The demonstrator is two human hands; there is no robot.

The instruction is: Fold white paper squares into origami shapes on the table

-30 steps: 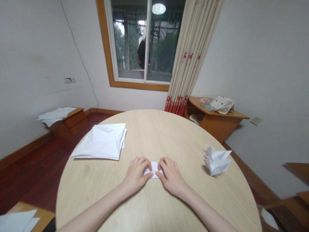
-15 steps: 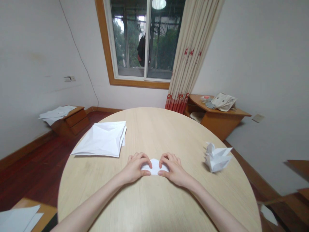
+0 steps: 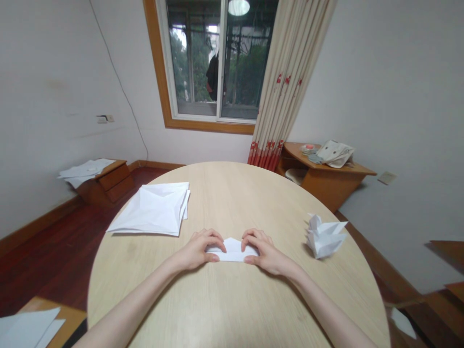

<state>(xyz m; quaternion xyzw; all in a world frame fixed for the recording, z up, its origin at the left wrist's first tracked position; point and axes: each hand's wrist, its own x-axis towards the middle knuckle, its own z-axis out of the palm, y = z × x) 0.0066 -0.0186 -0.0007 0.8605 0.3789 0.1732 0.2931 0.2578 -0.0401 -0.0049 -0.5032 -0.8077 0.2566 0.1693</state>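
A small piece of folded white paper [image 3: 232, 251] lies on the round table near its middle, with a pointed top edge and a straight band along the near side. My left hand [image 3: 203, 249] grips its left end between thumb and fingers. At the right end, my right hand [image 3: 263, 251] holds it in the same way. The paper's two ends are partly hidden under the fingers. To the right stands a folded white paper figure [image 3: 324, 237] with several points. A stack of creased white paper sheets [image 3: 159, 208] rests to the left of my hands.
The round wooden table [image 3: 232, 309] fills the middle. A low wooden cabinet [image 3: 116, 181] with papers stands at the left wall. By the curtain [image 3: 290, 72], a corner desk [image 3: 326, 186] bears a cloth bag [image 3: 335, 152]. More white sheets [image 3: 31, 328] lie at the lower left.
Both hands have moved apart along the folded paper, the left one outward to the left and the right one to the right. More of the paper's near band shows between them.
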